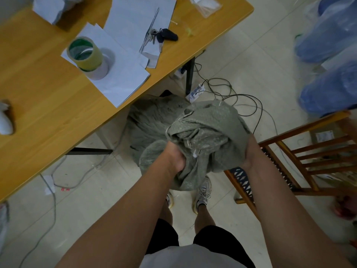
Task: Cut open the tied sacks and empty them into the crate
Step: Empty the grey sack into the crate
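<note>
I hold a crumpled grey-green woven sack [208, 132] in front of me, above the floor. My left hand [176, 153] is shut on its lower left folds. My right hand [249, 151] grips its right side, with the fingers hidden in the cloth. Loose white string ends [195, 154] hang from the sack's folds. A second grey-green sack [152, 120] sits on the floor behind it, partly under the table edge. A pair of scissors [149, 33] lies on the papers on the table. No crate is clearly visible.
A wooden table [48, 105] at left carries papers, a stack of tape rolls [87, 55] and keys [166, 34]. A wooden chair [293, 157] stands at right. Cables [231, 93] trail over the tiled floor. Blue plastic-wrapped bundles [332, 55] fill the upper right.
</note>
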Demonstrator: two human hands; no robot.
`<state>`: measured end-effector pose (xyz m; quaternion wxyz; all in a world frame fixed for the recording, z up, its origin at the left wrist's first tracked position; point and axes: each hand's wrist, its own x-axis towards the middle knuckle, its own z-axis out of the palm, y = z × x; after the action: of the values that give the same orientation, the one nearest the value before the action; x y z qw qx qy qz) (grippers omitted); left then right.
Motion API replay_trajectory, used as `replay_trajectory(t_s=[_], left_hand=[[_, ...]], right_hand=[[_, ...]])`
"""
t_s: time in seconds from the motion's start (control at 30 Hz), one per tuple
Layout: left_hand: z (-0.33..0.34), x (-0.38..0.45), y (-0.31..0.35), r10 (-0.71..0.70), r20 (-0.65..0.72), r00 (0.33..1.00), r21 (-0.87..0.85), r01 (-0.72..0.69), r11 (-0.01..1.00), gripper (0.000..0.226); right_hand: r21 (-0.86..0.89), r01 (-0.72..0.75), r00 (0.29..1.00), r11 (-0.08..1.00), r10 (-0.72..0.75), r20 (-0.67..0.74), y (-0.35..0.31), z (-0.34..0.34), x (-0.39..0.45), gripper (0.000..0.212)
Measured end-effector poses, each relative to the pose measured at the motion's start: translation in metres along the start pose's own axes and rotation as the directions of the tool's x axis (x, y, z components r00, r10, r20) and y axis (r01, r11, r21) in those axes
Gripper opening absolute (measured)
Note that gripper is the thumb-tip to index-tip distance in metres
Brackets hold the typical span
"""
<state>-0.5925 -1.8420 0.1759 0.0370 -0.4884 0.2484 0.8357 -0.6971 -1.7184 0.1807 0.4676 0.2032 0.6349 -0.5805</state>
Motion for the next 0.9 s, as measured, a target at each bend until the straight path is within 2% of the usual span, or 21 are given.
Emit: replay_trajectory(t_s=[0.07, 0.17, 0.27, 0.3, 0.37, 0.4, 0.53, 0.6, 0.7, 0.8, 0.9], left_hand=[[-0.002, -0.002, 0.001, 0.016, 0.004, 1.000, -0.023, -0.016, 1.000, 0.085], [-0.009, 0.005, -0.004, 0.013, -0.004, 1.000, -0.010, -0.013, 1.000, 0.078], [-0.014, 0.010, -0.008, 0.008, -0.027, 1.000, 0.004, -0.008, 1.000, 0.056], [-0.017, 0.011, -0.010, 0.013, -0.037, 0.999, 0.023, -0.012, 1.000, 0.049], [-0.021, 0.013, -0.013, 0.023, -0.021, 1.000, 0.060, -0.022, 0.998, 0.044], [-0.024, 0.014, -0.016, 0.024, -0.013, 1.000, 0.076, -0.023, 0.997, 0.042], [-0.029, 0.020, -0.023, 0.023, -0.017, 1.000, 0.137, -0.021, 0.990, 0.039], [-0.027, 0.022, -0.024, 0.027, -0.069, 0.997, 0.167, -0.015, 0.986, 0.037], [-0.026, 0.028, -0.026, 0.095, -0.158, 0.983, 0.237, -0.056, 0.970, 0.039], [-0.028, 0.033, -0.025, 0.173, -0.204, 0.963, 0.256, -0.118, 0.959, 0.048], [-0.034, 0.038, -0.022, 0.185, -0.244, 0.952, 0.246, -0.124, 0.961, 0.043]], right_hand=[[0.051, 0.016, 1.000, 0.999, -0.016, 0.014, 0.002, -0.002, 0.000, 0.034], [0.022, 0.045, 0.997, 0.999, -0.043, -0.065, 0.009, 0.001, 0.008, 0.033], [-0.040, 0.060, 0.990, 0.997, -0.065, -0.122, 0.014, 0.000, 0.018, 0.023], [-0.072, 0.067, 0.984, 0.995, -0.078, -0.159, 0.016, -0.001, 0.022, 0.027], [-0.120, 0.086, 0.973, 0.989, -0.109, -0.203, 0.020, -0.004, 0.028, 0.051], [-0.137, 0.093, 0.968, 0.986, -0.122, -0.219, 0.023, -0.007, 0.033, 0.055], [-0.149, 0.075, 0.964, 0.986, -0.110, -0.243, 0.028, -0.009, 0.037, 0.052], [-0.166, 0.066, 0.958, 0.984, -0.109, -0.264, 0.029, -0.010, 0.038, 0.049], [-0.219, 0.092, 0.939, 0.971, -0.157, -0.306, 0.032, -0.011, 0.041, 0.058], [-0.288, 0.123, 0.938, 0.950, -0.206, -0.280, 0.030, -0.007, 0.037, 0.059], [-0.312, 0.133, 0.967, 0.941, -0.192, -0.168, 0.031, -0.001, 0.033, 0.059]])
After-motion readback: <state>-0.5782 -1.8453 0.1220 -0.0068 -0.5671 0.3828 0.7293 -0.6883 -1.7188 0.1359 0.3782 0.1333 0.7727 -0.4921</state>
